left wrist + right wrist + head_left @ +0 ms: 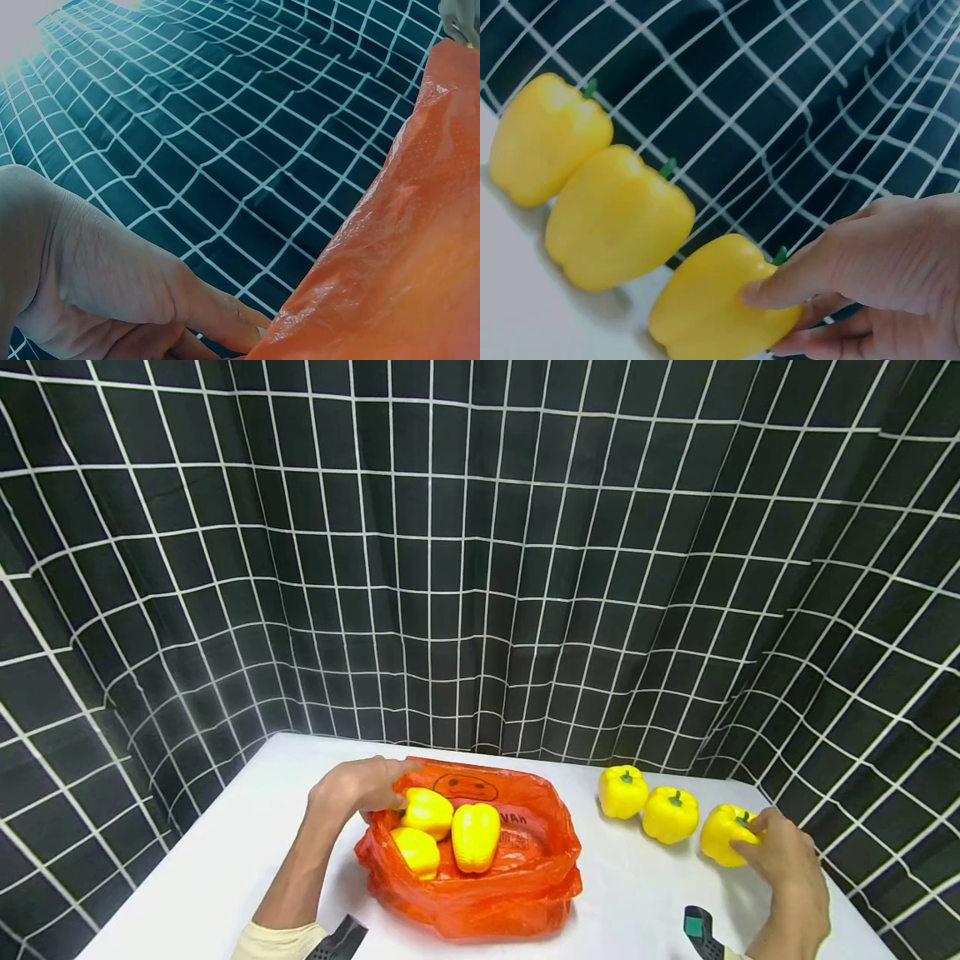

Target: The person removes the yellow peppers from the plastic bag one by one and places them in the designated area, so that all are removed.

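Note:
At the right end of a row, a yellow bell pepper (723, 837) sits in the grip of my right hand (789, 856). The right wrist view shows the thumb pressed on this pepper's side and the other fingers under it, near the green stem. An open red plastic bag (480, 910) stands mid-table with three yellow bell peppers inside: one at the upper left (429, 812), one at the lower left (417, 852) and a pepper standing in the middle (475, 839). My left hand (360, 787) holds the bag's back left rim, its fingertips partly hidden by the plastic.
Left of the gripped pepper, two more yellow bell peppers, the nearer (670, 816) and the farther (622, 792), lie along the back of the white table (630, 902). A dark curtain with a white grid (480, 568) rises behind and on both sides.

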Demonstrator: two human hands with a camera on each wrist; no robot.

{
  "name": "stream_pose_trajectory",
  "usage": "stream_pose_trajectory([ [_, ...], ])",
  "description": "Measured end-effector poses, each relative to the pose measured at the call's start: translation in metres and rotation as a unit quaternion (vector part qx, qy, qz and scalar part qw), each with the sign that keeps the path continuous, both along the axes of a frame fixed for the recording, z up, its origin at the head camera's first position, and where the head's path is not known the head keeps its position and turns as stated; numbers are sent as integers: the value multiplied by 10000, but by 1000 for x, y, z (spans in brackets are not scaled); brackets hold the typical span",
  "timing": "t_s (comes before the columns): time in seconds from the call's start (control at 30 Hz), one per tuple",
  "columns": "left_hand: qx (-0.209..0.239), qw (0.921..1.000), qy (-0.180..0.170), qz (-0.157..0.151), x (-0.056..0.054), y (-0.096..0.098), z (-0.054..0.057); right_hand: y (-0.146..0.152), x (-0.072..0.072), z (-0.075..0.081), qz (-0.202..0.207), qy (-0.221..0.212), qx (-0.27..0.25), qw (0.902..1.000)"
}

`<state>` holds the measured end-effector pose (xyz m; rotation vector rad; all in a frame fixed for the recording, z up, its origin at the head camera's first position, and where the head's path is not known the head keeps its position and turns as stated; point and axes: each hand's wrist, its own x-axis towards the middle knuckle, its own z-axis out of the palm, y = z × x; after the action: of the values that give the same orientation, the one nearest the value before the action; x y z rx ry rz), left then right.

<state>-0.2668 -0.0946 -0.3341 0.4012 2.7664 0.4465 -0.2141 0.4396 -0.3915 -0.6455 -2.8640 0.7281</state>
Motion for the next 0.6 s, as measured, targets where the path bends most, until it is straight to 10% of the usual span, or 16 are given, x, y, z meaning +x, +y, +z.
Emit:
stream_pose_trajectory([
  [0.6,90,9999,-55,67,1,-4,1,12,2,-10,777,-741,-452,9932],
])
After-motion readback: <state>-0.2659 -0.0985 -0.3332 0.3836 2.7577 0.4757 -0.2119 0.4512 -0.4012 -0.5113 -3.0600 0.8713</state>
